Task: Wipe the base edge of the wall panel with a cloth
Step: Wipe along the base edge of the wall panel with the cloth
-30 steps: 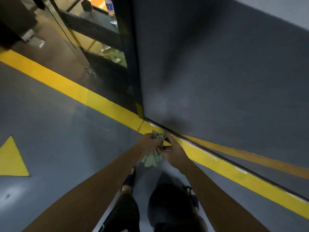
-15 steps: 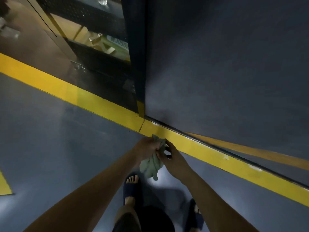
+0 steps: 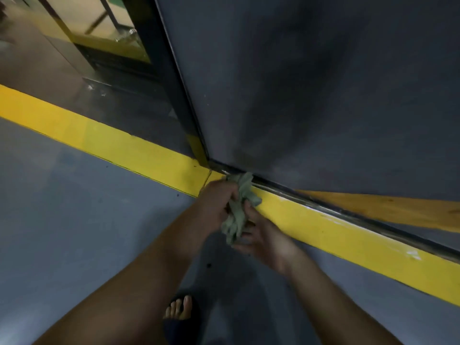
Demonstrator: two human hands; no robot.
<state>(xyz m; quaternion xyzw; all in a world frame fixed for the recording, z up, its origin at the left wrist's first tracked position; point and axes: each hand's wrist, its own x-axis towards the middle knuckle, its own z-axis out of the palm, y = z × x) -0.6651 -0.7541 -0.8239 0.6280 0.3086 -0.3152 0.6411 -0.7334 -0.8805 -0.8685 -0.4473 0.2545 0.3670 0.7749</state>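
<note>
A dark grey wall panel (image 3: 311, 95) fills the upper right, and its base edge (image 3: 323, 206) runs as a dark metal strip down to the right. A crumpled pale green cloth (image 3: 239, 207) hangs between both hands, its top end touching the base edge near the panel's left corner. My left hand (image 3: 216, 202) grips the cloth's upper part. My right hand (image 3: 263, 237) holds the lower part, fingers curled round it.
A broad yellow floor stripe (image 3: 124, 145) runs along the foot of the panel over grey floor (image 3: 62, 220). Left of the panel stands a black-framed glass partition (image 3: 159, 70). My sandalled foot (image 3: 179, 310) is below the hands. A yellow reflection (image 3: 385, 210) shows on the panel.
The view has closed in on the panel's corner. The cloth's top end has moved up from over the yellow stripe to the base edge, and my right hand has slid lower on the cloth.
</note>
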